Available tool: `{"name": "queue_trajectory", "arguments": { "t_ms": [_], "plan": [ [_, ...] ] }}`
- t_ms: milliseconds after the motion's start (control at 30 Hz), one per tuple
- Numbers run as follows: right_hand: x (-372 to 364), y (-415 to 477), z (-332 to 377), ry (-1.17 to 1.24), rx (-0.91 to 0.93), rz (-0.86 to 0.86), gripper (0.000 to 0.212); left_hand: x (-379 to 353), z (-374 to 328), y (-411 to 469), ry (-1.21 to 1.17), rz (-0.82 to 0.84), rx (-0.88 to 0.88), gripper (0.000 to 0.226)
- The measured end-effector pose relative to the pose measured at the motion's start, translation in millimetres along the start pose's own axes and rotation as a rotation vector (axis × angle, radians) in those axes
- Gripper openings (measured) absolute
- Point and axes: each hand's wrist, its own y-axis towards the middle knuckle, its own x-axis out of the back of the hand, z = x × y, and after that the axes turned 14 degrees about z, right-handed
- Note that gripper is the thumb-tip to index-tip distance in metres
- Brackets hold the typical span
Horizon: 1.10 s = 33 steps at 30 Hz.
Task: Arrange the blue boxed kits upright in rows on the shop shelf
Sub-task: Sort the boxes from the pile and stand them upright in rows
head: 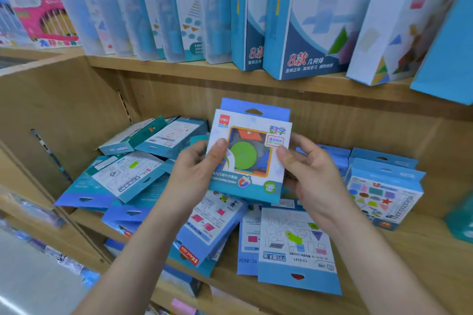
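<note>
The left hand [194, 174] grips the lower left edge of a blue boxed kit [249, 156], with the thumb pressed on the printed front and the fingers curled out of sight behind it. The right hand [314, 176] pinches the opposite edge in the same way, thumb on the front and the other fingers hidden by the box. Both hands are clamped on this one kit, which is held in the air before the shelf's back panel, clear of everything beneath it. Its long axis runs up and down with a slight lean, the hang tab is on top, and its face is toward the camera.

The coming move probably turns on what lies to the right. A small group of standing kits [384, 194] rests on the shelf board [422, 263], tabs up and faces forward, turned the same way as the held kit. They sit lower than it and nearer the right hand than the left.

To the left and below, a heap of loose kits [128, 174] lies flat or tilted, several of them face down. More flat kits [297, 245] lie under the wrists by the front edge.

Only blue tabs show behind the front standing kit, so the number there cannot be counted. Whether a second box hides behind the held one cannot be told. A teal item [460, 217] is cut off at the right edge, and the larger boxes [307, 20] on the shelf above are partly cropped.
</note>
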Motion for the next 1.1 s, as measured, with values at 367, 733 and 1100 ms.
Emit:
{"name": "queue_trajectory", "arguments": {
  "t_ms": [367, 733, 1100],
  "plan": [
    [37, -30, 2, -0.005, 0.067, -0.157, 0.026, -39, 18, -21, 0.222, 0.073, -0.006, 0.031],
    [102, -70, 18, -0.186, 0.199, -0.477, 0.028, -33, 58, 10, 1.467, 0.142, -0.180, 0.056],
    [108, -89, -13, -0.222, 0.179, -0.511, 0.035, -31, 34, 24, 1.097, 0.030, -0.265, 0.030]
  ]
}}
